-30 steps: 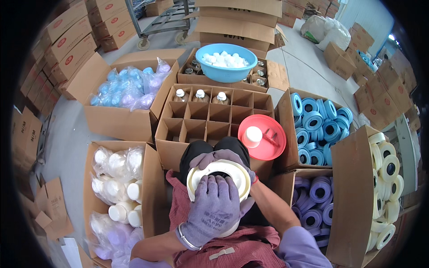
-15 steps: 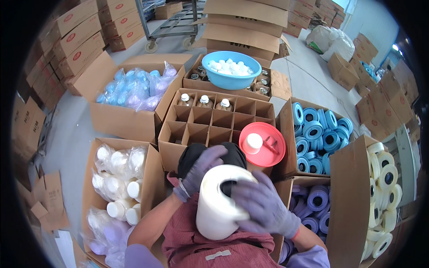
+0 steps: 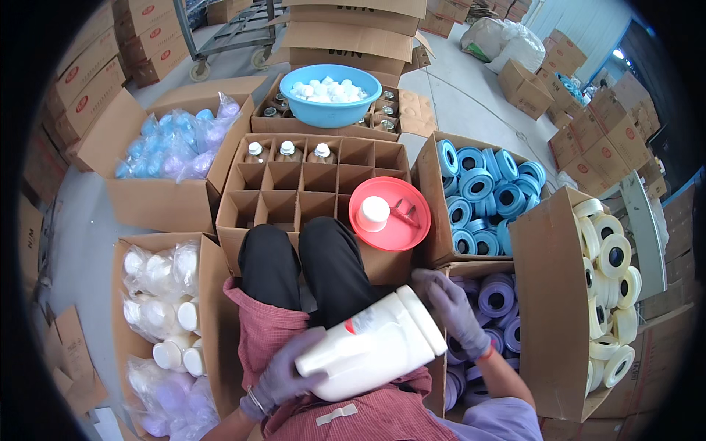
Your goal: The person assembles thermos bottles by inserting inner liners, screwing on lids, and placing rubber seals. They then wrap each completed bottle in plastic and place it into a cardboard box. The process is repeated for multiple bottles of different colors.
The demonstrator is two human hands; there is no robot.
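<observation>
Head view: white jug (image 3: 371, 345) lies tilted between left hand (image 3: 283, 375) and right hand (image 3: 452, 309).

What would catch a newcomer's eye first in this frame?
First, the big white plastic jug lying tilted across the person's lap, with the gloved left hand under its base and the gloved right hand by its wide mouth. Just ahead sit the red round tray with a white cap on it, resting on a divided cardboard box, and the blue bowl of white caps farther back.
</observation>
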